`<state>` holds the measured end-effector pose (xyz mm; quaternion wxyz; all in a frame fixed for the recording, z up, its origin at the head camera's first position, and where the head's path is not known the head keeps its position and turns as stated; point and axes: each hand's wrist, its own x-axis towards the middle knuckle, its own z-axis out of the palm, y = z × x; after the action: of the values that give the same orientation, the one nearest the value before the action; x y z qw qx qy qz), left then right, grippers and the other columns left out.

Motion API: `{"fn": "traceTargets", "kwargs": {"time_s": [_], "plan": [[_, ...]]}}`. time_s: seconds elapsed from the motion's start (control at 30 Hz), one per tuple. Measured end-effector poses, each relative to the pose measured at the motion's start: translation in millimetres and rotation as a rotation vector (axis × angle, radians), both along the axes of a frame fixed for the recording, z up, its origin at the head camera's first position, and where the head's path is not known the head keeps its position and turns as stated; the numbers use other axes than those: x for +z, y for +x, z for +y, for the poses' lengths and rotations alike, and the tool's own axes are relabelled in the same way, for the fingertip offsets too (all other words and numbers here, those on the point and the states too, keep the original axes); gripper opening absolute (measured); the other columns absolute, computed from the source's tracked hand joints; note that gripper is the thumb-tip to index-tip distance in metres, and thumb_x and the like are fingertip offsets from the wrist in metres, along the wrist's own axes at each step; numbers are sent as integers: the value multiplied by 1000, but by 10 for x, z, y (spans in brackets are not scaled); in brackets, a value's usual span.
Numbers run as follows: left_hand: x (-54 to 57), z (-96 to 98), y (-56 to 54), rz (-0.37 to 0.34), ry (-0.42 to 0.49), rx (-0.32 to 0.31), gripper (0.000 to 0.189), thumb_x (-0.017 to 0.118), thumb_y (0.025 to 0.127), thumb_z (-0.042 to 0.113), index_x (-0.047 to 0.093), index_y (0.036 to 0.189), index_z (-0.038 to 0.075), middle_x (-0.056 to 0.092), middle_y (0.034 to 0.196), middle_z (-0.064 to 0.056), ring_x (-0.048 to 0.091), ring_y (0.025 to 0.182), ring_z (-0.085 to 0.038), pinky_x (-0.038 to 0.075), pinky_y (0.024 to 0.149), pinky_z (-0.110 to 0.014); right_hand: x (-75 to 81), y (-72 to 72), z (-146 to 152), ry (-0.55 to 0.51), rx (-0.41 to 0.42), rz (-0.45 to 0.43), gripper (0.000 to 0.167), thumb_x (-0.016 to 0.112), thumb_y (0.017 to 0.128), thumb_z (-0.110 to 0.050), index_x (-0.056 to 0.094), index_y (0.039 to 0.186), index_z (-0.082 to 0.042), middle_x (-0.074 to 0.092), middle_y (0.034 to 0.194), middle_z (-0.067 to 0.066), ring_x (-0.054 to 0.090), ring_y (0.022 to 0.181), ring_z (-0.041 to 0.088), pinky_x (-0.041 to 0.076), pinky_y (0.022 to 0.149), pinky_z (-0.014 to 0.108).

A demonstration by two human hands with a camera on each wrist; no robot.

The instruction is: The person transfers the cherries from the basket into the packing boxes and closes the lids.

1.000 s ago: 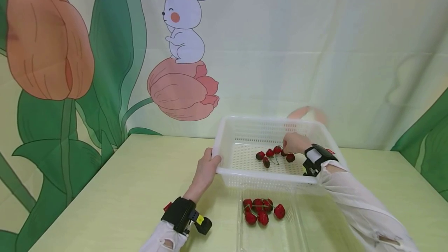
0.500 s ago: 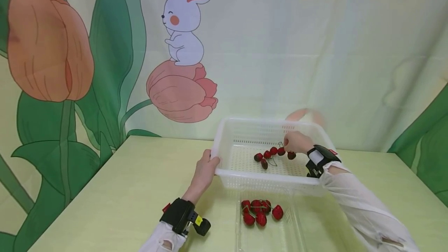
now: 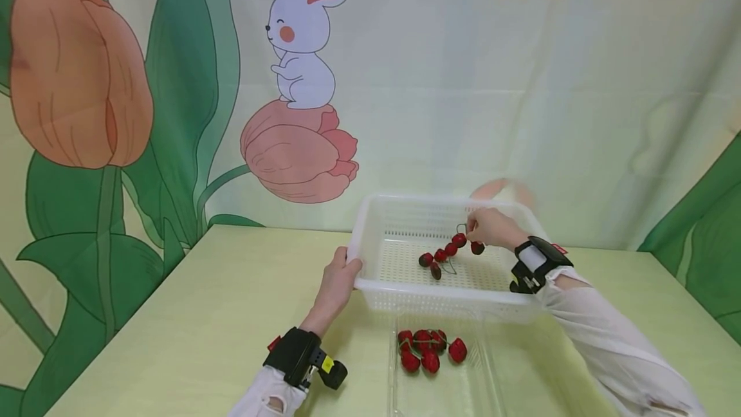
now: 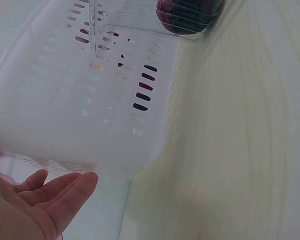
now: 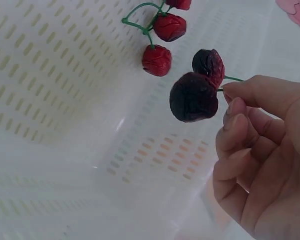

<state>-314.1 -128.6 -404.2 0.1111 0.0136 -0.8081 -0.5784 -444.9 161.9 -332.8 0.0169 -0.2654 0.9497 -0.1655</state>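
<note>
A left hand [image 3: 338, 282] clasps the left rim of the white basket [image 3: 413, 214], thumb over the edge and fingers along the outside; a steady hold there should stop it sliding. In front of the basket, a clear tray [image 3: 448, 394] holds a cluster of red cherries [image 3: 430, 360]. On the basket's floor, right of its middle, lie more cherries [image 3: 440, 255], some joined by looping stems. Farther right, inside the basket, a right hand [image 5: 267, 160] pinches thumb to forefinger on the stems of two dark cherries [image 5: 193, 97]; whether these clear the floor is hard to tell. Gripping stems rather than fruit seems sound; a slow, straight lift would best avoid snagging neighbours.
</note>
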Motion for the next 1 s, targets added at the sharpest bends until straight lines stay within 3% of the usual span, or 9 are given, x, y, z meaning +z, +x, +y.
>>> {"fn": "traceTargets", "kwargs": {"time_s": [0.23,0.57,0.8,1.0], "plan": [[-3,-2,5,7,11,0,36,45,96,17,49,123,-7,63,126,-30,62,103,-34,52,78,-35,87,85,-34,-23,38,1,11,60,95,-6,68,89,-1,66,78,8,50,64,15,40,64,30],[9,7,8,10,5,-2,36,45,97,17,49,123,-7,63,125,-30,63,103,-36,54,80,-40,180,98,-47,-40,34,48,10,59,96,-5,68,94,-1,65,77,8,52,63,16,40,62,31],[19,20,5,0,1,18,36,45,96,17,49,123,-7,63,123,-29,61,99,-32,47,72,-29,347,150,-67,-74,26,94,10,60,99,-7,67,96,-1,60,76,8,47,59,16,38,59,30],[16,32,9,1,-5,14,36,44,96,16,48,124,-8,63,125,-31,64,104,-36,52,76,-34,469,228,-97,-88,18,109,10,59,100,-10,66,101,-3,57,75,5,42,60,15,34,59,30]]}}
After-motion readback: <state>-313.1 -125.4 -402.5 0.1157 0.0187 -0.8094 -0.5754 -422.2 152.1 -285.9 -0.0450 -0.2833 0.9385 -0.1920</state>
